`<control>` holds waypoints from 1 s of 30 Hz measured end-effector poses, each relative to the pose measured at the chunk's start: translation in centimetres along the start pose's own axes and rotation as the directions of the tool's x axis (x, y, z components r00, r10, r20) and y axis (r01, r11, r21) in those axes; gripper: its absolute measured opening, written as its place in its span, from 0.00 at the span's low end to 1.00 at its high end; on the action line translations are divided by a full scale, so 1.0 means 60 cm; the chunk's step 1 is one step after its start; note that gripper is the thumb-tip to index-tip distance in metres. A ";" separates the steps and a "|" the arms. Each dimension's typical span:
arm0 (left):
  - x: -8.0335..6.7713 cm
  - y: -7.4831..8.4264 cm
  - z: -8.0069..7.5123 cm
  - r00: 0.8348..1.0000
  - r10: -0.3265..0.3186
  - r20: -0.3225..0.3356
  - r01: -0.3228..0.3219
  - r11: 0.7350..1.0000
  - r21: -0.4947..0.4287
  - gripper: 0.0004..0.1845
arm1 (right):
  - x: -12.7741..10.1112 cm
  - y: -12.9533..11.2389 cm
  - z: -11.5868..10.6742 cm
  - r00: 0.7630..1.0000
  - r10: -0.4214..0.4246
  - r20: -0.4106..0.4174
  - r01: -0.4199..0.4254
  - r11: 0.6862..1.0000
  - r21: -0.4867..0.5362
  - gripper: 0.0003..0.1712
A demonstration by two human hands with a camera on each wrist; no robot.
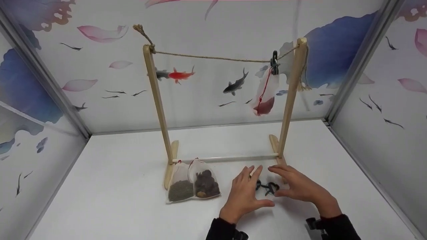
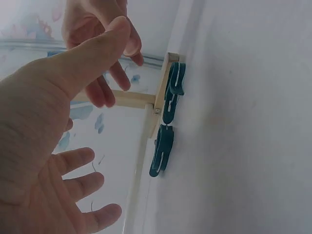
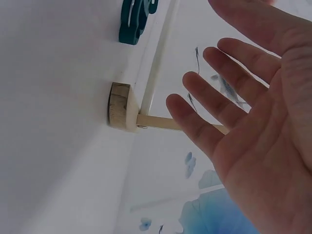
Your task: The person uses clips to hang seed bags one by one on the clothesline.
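Left hand and right hand hover open-fingered, digits apart, on either side of two green pegs lying on white table, near wooden stand's right foot. Two filled bags left of the hands; third bag hangs pegged from string.

The place looks like a small booth, its wider building impossible to tell: white panels printed with fish and petals rise along the white tabletop's back and side edges, with grey metal posts at its back corners.
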State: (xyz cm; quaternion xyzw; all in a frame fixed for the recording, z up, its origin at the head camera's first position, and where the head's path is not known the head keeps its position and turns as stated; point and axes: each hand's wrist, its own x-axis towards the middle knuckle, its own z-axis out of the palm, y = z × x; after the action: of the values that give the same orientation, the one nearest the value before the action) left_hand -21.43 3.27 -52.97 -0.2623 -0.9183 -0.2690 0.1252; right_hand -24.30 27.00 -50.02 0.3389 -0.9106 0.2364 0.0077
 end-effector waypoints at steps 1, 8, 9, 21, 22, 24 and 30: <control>-0.002 0.002 0.003 1.000 -0.018 0.020 0.018 1.000 0.016 0.58 | -0.002 0.001 0.002 1.000 0.015 0.020 -0.015 1.000 -0.002 0.43; -0.009 0.013 0.015 0.989 -0.088 0.119 0.078 0.993 0.088 0.48 | -0.003 -0.001 0.012 0.989 0.076 0.123 -0.072 0.997 -0.035 0.43; -0.010 0.014 0.016 0.987 -0.093 0.132 0.081 0.992 0.092 0.46 | -0.003 -0.002 0.012 0.988 0.084 0.130 -0.079 0.996 -0.044 0.43; -0.016 0.013 0.009 0.954 -0.157 0.257 0.132 0.985 0.111 0.32 | 0.001 -0.022 0.022 0.969 0.201 0.142 -0.193 0.979 -0.069 0.26; -0.016 0.013 0.008 0.953 -0.157 0.261 0.132 0.985 0.112 0.32 | 0.001 -0.023 0.022 0.966 0.211 0.148 -0.204 0.977 -0.062 0.25; -0.016 0.012 0.008 0.951 -0.159 0.266 0.131 0.984 0.120 0.32 | 0.002 -0.024 0.023 0.962 0.218 0.163 -0.213 0.976 -0.051 0.23; -0.017 0.010 0.007 0.950 -0.155 0.272 0.130 0.986 0.109 0.30 | 0.004 -0.022 0.022 0.971 0.137 0.194 -0.143 0.990 0.014 0.22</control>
State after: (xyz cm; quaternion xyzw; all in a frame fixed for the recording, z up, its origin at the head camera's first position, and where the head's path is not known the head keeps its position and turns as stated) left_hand -20.32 3.48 -53.42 -0.2248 -0.9544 -0.1960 -0.0136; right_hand -23.48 25.41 -50.60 0.2952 -0.9253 0.2150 -0.1019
